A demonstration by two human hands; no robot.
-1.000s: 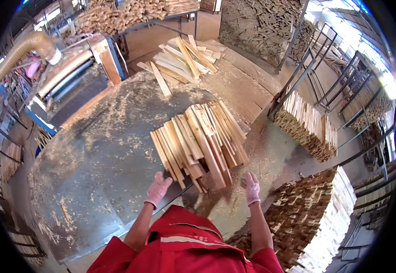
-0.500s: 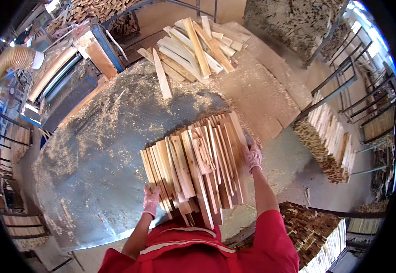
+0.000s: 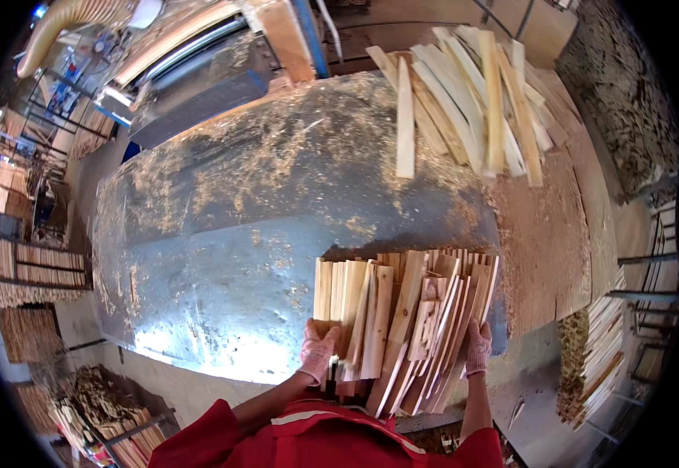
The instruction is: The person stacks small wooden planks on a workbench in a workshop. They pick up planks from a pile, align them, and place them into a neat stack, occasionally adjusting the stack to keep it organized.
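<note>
Two hands, both clamped on: left hand (image 3: 318,352) and right hand (image 3: 478,349) squeezed opposite flanks, fingertips partly hidden | one bundle of wooden strips (image 3: 376,321), too many to count, lay between my palms at the table's (image 3: 222,269) near edge, long axis pointing away, neither hand nearer | one loose board pile (image 3: 494,109) beyond, right | one machine (image 3: 199,109), far left

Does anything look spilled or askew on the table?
Yes: shavings litter the tabletop, looking unswept. The loose strips at the far right fan out at odd angles, and the bundle between the left hand and right hand has uneven near ends.
</note>
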